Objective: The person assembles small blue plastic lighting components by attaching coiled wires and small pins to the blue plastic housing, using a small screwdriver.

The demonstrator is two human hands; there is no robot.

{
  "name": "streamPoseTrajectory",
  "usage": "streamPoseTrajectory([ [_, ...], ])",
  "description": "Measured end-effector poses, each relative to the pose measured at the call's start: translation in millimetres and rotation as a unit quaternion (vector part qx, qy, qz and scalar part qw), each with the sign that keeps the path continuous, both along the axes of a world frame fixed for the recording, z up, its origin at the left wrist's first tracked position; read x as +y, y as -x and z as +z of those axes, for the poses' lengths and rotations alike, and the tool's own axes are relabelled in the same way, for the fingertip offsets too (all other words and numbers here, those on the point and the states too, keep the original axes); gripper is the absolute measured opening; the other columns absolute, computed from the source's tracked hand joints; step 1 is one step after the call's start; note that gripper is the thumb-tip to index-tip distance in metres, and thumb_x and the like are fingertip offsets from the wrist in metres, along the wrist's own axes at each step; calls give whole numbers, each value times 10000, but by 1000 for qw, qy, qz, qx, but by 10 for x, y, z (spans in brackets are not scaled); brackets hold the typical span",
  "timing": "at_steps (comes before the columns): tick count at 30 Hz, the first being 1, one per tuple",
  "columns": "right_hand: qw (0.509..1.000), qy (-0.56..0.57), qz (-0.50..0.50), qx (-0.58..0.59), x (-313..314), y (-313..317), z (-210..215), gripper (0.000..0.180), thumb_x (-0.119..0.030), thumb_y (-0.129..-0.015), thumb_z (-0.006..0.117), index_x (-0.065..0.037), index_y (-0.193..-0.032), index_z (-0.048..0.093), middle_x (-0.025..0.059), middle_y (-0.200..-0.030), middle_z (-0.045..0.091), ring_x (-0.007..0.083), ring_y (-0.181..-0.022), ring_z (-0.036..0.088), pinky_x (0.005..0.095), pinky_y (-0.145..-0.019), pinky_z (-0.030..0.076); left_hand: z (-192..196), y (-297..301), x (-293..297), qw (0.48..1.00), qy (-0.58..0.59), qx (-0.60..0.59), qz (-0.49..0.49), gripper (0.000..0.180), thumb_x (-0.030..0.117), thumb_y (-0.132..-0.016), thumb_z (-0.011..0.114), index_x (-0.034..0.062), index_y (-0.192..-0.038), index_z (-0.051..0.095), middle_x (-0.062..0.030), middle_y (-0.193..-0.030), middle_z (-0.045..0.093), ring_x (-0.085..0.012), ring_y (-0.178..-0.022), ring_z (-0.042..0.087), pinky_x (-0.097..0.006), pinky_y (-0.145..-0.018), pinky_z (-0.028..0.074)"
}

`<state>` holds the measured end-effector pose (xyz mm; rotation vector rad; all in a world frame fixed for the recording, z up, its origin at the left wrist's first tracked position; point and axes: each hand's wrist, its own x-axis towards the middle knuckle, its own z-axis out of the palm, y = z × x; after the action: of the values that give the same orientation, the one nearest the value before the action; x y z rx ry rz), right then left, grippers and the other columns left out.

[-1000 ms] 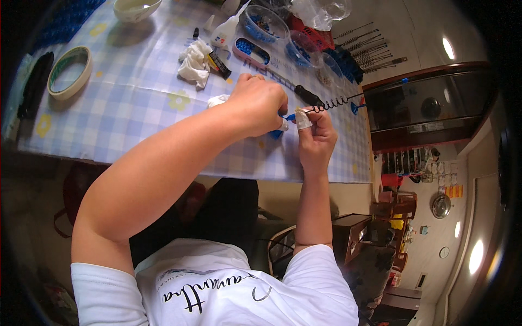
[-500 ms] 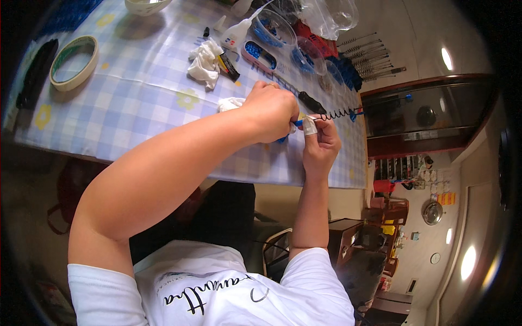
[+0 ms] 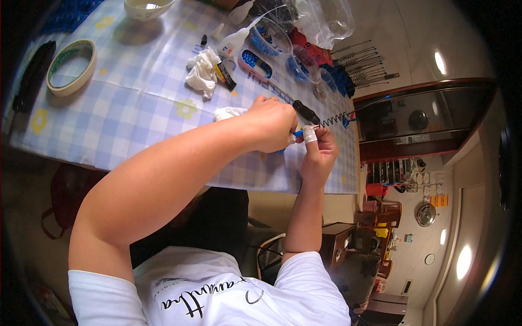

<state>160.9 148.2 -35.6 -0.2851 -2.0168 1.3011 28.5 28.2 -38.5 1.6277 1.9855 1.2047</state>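
My left hand (image 3: 272, 124) and my right hand (image 3: 319, 149) meet above the near edge of a table with a blue checked cloth (image 3: 136, 103). Between their fingertips they pinch one end of a thin black coiled spring (image 3: 334, 120) with blue pieces on it. The spring sticks out to the right and ends in a blue tip. White tape wraps one finger of my right hand. A crumpled white tissue (image 3: 227, 113) lies just behind my left hand.
A roll of tape (image 3: 70, 67) and a black object (image 3: 32, 76) lie at the left. A white cloth (image 3: 202, 71), a glue bottle (image 3: 235, 39), clear tubs of blue parts (image 3: 269, 38), a white bowl (image 3: 147, 7) and several metal springs (image 3: 361, 65) fill the far side.
Both hands keep their hold on the spring. The view has shifted a little, so hands and table sit slightly lower and further right in the picture.
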Motion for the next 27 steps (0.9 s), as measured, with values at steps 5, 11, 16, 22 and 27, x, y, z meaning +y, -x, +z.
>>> streamPoseTrajectory([
  [5, 1000, -6, -1, 0, -12, 9, -37, 49, -38, -864, 627, -16, -879, 586, 25, -797, 606, 95, -728, 586, 241, -685, 472, -26, 0, 1, 1000, -2, 13, 13, 208, 134, -711, 663, 60, -897, 720, -107, -957, 658, -341, -1020, 558, -430, -941, 367],
  [11, 991, -129, -29, 2, 74, -16, -113, 88, -34, -826, 647, -10, -878, 581, 14, -808, 601, 112, -765, 554, 252, -725, 442, -137, -10, 66, 994, -61, 69, 56, 162, 129, -678, 670, 115, -826, 732, -75, -908, 670, -297, -988, 565, -418, -920, 356],
  [16, 982, -182, -43, -14, 70, -24, -99, 86, -35, -811, 657, -6, -859, 591, 35, -792, 595, 117, -739, 547, 254, -707, 439, -147, -13, 51, 988, -106, 83, 77, 125, 130, -662, 673, 138, -768, 739, -72, -846, 684, -279, -944, 586, -403, -902, 351],
  [22, 977, -205, -46, -22, 18, 6, -62, 80, -39, -805, 668, -1, -844, 609, 41, -784, 596, 118, -731, 546, 258, -694, 443, -129, -4, 27, 993, -51, 65, 88, 163, 113, -653, 684, 146, -798, 751, -71, -859, 688, -283, -974, 584, -396, -909, 350],
  [27, 984, -176, -26, -16, 29, 1, -57, 102, -52, -799, 687, 4, -842, 613, 44, -787, 600, 121, -725, 548, 260, -690, 448, -94, -2, 12, 994, -41, 49, 86, 179, 124, -653, 702, 152, -822, 757, -72, -872, 691, -282, -968, 579, -385, -903, 352],
])
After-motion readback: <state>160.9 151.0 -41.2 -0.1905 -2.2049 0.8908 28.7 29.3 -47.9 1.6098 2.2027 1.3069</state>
